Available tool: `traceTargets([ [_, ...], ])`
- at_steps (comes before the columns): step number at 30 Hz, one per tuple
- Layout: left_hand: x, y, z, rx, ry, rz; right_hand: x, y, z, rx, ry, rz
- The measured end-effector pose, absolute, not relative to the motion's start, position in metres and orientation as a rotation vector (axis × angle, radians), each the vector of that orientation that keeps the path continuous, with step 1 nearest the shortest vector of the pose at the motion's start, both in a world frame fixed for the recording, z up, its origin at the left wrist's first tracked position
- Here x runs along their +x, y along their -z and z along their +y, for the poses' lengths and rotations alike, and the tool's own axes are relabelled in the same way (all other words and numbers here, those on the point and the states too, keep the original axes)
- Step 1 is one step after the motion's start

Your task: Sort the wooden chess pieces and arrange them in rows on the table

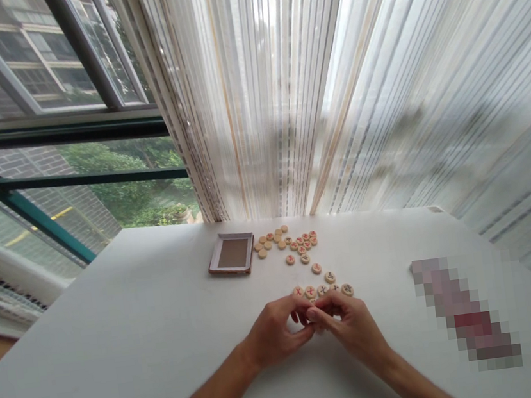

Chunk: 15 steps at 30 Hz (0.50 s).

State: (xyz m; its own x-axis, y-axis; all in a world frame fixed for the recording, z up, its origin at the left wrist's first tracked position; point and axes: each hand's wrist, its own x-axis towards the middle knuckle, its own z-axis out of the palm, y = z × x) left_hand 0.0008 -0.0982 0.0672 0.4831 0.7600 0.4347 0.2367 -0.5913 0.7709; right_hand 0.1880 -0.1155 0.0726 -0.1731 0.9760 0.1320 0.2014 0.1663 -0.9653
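Note:
My left hand (279, 329) and my right hand (351, 323) meet low over the white table, fingers curled and fingertips pressed together. What they pinch, if anything, is hidden. A sliver of a round Chinese chess piece (313, 301) shows just behind the fingertips; I cannot tell whether it is held. Directly beyond the hands runs a row of wooden Chinese chess pieces, among them a red-marked piece (298, 292) at the left and a black-marked piece (348, 290) at the right. Farther back, a black-marked piece (330, 277) and a red-marked piece (317, 269) lie singly.
A shallow open box (215, 264) sits at the back left of the white table (167, 340). Beside it is a loose cluster of pieces, some blank side up (262, 253). A pixelated long object (458, 311) lies at right. Striped curtains (253, 97) and a window border the far edge.

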Motion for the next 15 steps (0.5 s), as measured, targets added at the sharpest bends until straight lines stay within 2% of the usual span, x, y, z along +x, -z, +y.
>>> traceTargets([
  [10,0.001,-0.067,-0.092,1.883,-1.139,0.821,0.191,-0.077,-0.112,-1.135,-0.880,-1.703],
  [15,-0.007,-0.059,-0.074,1.649,-1.241,0.926,0.215,-0.081,-0.098,-1.235,-0.566,-1.611],
])
